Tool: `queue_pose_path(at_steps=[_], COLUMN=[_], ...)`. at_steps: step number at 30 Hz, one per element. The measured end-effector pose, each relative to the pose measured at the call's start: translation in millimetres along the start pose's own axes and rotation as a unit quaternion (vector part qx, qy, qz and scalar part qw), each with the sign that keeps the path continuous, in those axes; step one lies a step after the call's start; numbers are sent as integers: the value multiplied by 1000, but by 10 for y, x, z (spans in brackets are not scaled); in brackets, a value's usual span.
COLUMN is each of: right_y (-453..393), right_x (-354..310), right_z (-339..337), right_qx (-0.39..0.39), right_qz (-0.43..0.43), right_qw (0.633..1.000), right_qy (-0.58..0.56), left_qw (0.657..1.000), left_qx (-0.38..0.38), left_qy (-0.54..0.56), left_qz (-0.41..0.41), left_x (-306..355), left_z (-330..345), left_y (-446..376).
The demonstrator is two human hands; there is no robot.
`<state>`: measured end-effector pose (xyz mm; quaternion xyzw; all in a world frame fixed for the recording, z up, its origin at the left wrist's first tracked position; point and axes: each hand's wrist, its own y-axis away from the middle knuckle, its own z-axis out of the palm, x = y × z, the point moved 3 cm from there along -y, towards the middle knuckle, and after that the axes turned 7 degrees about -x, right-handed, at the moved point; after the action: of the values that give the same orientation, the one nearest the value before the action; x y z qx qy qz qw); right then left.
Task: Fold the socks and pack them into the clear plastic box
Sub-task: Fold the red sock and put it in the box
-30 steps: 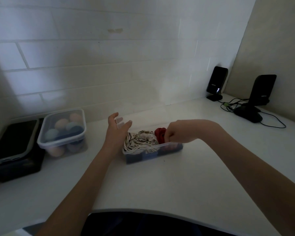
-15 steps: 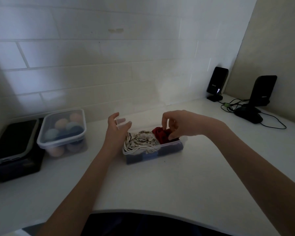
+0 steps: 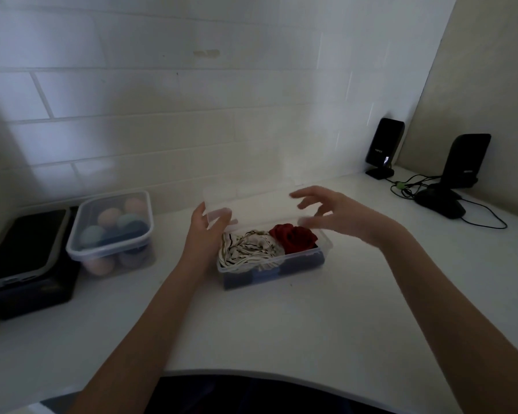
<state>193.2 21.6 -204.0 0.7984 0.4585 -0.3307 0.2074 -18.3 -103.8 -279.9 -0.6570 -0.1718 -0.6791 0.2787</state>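
A clear plastic box [image 3: 323,245] stands on the white counter, its hinged lid [image 3: 251,201] raised behind it. Inside lie a cream sock with dark stripes [image 3: 248,249], a red sock [image 3: 293,237] and dark blue socks [image 3: 269,276] underneath. My left hand [image 3: 205,231] grips the lid's left corner with thumb and fingers. My right hand [image 3: 332,215] hovers over the box's right end by the lid's right edge, fingers spread and loosely bent, holding nothing.
A lidded clear container of pastel balls [image 3: 114,231] sits to the left, beside a black box with a dark tray on top [image 3: 21,258]. Two black speakers [image 3: 385,147] with cables [image 3: 410,186] and a dark mouse-like object [image 3: 440,201] occupy the far right corner.
My right hand let go of the red sock, rose out of the box and moved to the lid's right edge. My left hand closed on the lid, which now stands higher.
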Motion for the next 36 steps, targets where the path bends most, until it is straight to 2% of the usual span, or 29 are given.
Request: queue_pose_path(at_steps=[2, 4, 6, 8, 11, 17, 19, 23, 25, 29, 36], right_y=[-12, -84, -176, -225, -238, -152, -83, -3, 25, 80, 103], right_x=[137, 220, 245, 251, 275, 353, 392, 473, 478, 452, 451], right_z=[105, 268, 392, 426, 432, 373, 335, 354, 391, 437, 484], right_qx=[108, 129, 127, 159, 185, 180, 143, 45, 20, 6, 16], right_qz=[32, 55, 68, 73, 62, 73, 83, 66, 49, 22, 17], right_qw=[990, 971, 937, 898, 872, 829, 839, 918, 939, 935, 923], right_qy=[-87, -195, -320, -404, -449, -525, -518, -388, -339, -354, -384], left_qw=[1000, 1000, 999, 999, 997, 983, 987, 998, 998, 989, 987], left_qx=[-2, -10, -18, -11, 7, 20, 10, -8, -43, -139, -160], left_qy=[20, 26, 27, 32, 68, 173, 150, 47, 26, -38, -21], left_qz=[1, 9, 25, 41, 33, -54, -52, -42, -40, -26, -16], left_x=[9, 16, 17, 31, 55, 54, 49, 70, 81, 85, 106], left_z=[10, 9, -3, -6, 12, 6, -20, -77, -97, -122, -114], left_y=[-5, 5, 21, 32, 57, 95, 101, 127, 160, 227, 263])
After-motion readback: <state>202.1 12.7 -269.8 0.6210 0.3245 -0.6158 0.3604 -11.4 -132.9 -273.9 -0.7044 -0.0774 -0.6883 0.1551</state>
